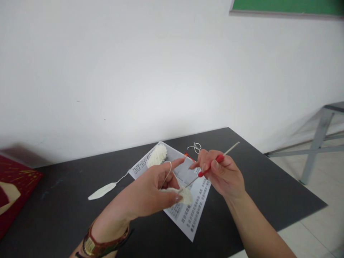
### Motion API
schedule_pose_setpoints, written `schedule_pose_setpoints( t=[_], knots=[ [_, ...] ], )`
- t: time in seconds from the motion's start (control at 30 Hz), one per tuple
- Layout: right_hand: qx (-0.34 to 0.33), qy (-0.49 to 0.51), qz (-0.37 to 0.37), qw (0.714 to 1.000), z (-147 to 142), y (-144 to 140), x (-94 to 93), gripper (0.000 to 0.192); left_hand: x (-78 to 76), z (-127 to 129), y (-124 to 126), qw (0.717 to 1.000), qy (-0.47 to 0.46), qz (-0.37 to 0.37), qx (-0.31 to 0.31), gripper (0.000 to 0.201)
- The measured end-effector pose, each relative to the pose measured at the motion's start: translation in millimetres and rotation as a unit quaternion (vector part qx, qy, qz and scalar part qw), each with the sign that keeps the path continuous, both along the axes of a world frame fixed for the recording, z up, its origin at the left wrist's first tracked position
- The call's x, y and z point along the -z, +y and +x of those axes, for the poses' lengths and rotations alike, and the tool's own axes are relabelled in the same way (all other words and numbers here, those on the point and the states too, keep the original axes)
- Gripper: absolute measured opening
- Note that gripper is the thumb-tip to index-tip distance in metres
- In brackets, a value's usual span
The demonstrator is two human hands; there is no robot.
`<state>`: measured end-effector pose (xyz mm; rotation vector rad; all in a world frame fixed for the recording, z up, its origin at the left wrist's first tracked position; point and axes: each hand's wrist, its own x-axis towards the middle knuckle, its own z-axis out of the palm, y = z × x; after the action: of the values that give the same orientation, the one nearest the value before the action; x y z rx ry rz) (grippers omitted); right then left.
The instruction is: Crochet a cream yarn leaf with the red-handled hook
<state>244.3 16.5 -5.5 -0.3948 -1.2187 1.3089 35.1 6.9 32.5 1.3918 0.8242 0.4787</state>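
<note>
Left hand [150, 191] pinches crochet piece [185, 195]; right hand [220, 173] angles hook [212, 165].

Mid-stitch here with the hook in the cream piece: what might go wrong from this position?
The yarn strand loops over the left hand index finger; if it slides off, tension may go slack. The crochet hook in the right hand enters the small crocheted piece at a shallow angle and might slip out. The yarn ball sits loose on the printed sheet and could roll.

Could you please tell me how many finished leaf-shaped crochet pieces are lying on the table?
1: a white leaf-shaped piece lies flat on the black table, off to the side of the left hand. That hand pinches another small white piece, off the table.
</note>
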Motion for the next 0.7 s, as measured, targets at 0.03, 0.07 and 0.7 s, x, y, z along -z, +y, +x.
schedule_pose_setpoints(
  t=[0.03,0.07,0.7],
  knots=[
    [0.003,-0.005,0.009,1.000,1,0,-0.4,0.018,-0.2,0,0,1.000,0.001,0.002,-0.002,0.082],
    [0.007,-0.011,0.018,1.000,2,-1,-0.7,0.018,-0.6,0,0,1.000,0.002,0.003,-0.003,0.083],
    [0.023,0.030,-0.086,0.996,-8,-1,1.0,0.020,1.7,1,3,0.998,-0.049,-0.041,-0.010,0.079]
  ],
)
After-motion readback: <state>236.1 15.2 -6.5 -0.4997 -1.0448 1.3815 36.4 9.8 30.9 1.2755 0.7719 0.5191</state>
